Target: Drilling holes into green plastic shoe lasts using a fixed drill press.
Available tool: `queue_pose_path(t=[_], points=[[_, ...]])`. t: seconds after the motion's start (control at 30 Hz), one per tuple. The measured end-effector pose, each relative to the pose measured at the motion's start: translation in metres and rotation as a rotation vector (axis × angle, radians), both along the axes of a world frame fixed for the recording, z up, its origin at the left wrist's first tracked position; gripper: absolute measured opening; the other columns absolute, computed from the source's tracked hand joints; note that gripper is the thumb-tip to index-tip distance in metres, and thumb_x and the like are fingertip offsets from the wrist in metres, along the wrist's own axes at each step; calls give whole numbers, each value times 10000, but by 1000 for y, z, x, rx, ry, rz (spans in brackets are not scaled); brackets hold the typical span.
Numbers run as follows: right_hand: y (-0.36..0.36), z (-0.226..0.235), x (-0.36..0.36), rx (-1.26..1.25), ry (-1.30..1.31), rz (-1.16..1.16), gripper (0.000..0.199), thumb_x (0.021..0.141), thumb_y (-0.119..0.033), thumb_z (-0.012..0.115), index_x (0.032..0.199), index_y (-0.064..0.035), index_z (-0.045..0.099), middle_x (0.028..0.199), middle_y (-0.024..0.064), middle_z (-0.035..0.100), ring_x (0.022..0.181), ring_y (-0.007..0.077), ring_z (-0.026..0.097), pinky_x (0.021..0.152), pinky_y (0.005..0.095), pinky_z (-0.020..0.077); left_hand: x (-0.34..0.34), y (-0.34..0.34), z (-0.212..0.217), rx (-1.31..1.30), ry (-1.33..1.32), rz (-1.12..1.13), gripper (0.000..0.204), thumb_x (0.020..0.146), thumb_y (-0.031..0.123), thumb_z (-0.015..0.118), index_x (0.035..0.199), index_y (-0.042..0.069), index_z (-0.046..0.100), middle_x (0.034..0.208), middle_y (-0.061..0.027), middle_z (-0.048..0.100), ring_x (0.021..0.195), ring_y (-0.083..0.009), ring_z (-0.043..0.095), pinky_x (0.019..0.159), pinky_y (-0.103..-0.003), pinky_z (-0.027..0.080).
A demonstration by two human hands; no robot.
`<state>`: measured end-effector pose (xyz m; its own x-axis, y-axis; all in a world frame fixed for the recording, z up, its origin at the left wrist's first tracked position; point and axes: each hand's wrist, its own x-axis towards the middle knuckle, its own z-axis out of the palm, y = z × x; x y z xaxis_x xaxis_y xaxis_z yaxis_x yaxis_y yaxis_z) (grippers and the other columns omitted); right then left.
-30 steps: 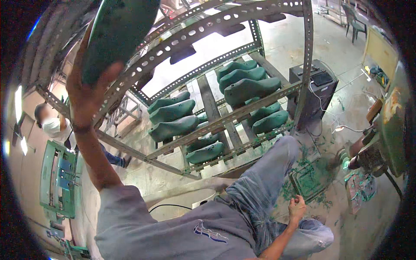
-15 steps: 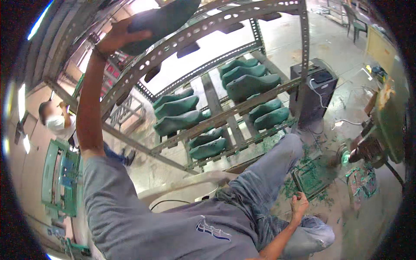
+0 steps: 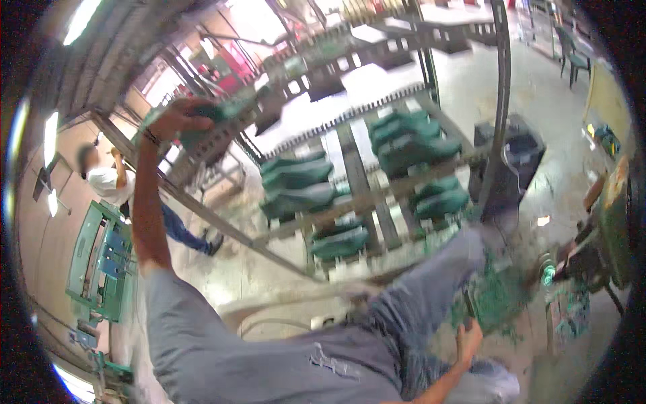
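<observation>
At the upper left, my left arm is stretched out to the upper level of a metal rack (image 3: 377,57). My left hand (image 3: 178,121) is closed around a dark green shoe last (image 3: 232,111), its fingers over the top. The last lies along the rack's perforated rail; blur hides whether it rests there. My right hand (image 3: 470,337) is low beside my bent knee, its fingers smeared. More green shoe lasts (image 3: 299,178) stand in rows on the lower level, with another group (image 3: 417,145) to their right.
A dark box-shaped unit (image 3: 508,161) with a cable stands right of the rack. A machine (image 3: 605,229) is at the far right, above green shavings (image 3: 501,296) on the floor. A person in a white top (image 3: 108,185) stands at the left near a green metal frame (image 3: 84,262).
My left hand has come down with the shoe last, from above the upper rail to beside it. The whole view has shifted. My right hand stays by my knee.
</observation>
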<state>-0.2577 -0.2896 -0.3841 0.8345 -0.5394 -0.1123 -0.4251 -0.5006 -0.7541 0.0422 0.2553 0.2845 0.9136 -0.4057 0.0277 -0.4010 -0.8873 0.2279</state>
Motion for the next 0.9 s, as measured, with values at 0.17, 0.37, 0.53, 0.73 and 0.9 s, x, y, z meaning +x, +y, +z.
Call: queue_pose_path(t=[0.17,0.37,0.53,0.73,0.9], points=[[-1,24,-18,83,218,-8,272,766,-84,730,1010,9,655,884,200,673,738,324,683,711,434,515,-46,-129,15,-94,-851,-335,363,850,301,749,1133,81,698,1029,-86,718,959,-177,660,874,-345,511],[4,16,-11,64,56,-70,255,745,-61,700,985,19,661,746,179,668,652,319,652,666,393,512,-40,-119,79,-65,-945,-269,367,853,294,743,1146,81,687,1038,-91,712,952,-181,661,861,-347,516],[-1,-8,-8,-120,-68,12,232,759,-72,706,972,7,658,767,174,670,701,322,655,695,401,508,-9,-170,116,-56,-1019,-231,371,856,287,738,1159,82,675,1047,-95,707,944,-184,661,848,-349,520],[4,7,-10,-41,-58,27,264,755,-89,710,1001,-9,655,782,172,677,749,329,664,700,410,504,-52,-199,78,-44,-1049,-190,378,860,279,732,1175,83,661,1057,-101,701,935,-189,662,833,-351,526],[-1,-3,-20,-56,21,-7,295,760,-106,704,1025,0,630,850,194,643,819,383,617,757,464,478,-53,-203,54,-55,-1035,-163,383,863,272,727,1188,83,650,1066,-105,695,927,-192,663,820,-353,530]])
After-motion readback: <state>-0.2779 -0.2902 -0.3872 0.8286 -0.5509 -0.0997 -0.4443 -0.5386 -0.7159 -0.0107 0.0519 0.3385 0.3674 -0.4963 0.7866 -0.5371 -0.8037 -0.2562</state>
